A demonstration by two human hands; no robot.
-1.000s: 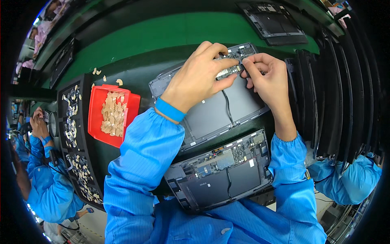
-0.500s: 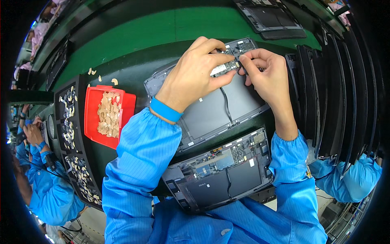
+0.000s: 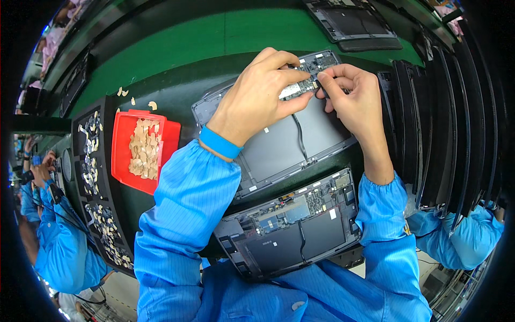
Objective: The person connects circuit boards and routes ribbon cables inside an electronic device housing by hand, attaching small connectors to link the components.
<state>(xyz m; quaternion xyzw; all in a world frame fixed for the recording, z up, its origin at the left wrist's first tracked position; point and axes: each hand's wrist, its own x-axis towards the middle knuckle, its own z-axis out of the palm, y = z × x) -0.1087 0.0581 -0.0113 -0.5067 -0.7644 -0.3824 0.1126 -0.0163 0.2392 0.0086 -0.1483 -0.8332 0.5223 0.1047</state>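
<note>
An opened dark-grey tablet-like device (image 3: 271, 155) lies on the bench, its circuit board (image 3: 299, 88) showing along the far side and a black cable running down its middle. My left hand (image 3: 263, 86), with a blue wrist band, rests over that board with thumb and fingers apart, fingertips touching it. At the board's right part, my right hand (image 3: 348, 91) is closed in a pinch; whatever lies between thumb and forefinger is too small and hidden to make out. Nearer to me sits a second opened device (image 3: 289, 236) with its board and cable exposed, touched by neither hand.
A red bin (image 3: 170, 139) of tan cut pieces stands left, beside a black compartment tray (image 3: 115, 177) of small parts. Several dark panels (image 3: 445, 134) stand upright at right. Another opened device (image 3: 354, 24) lies at the far right. Co-workers in blue sleeves (image 3: 70, 252) are on both sides.
My hands stay at almost the same spot on the board, with only a slight shift of the fingers. At the left edge, a co-worker's hands have moved a little.
</note>
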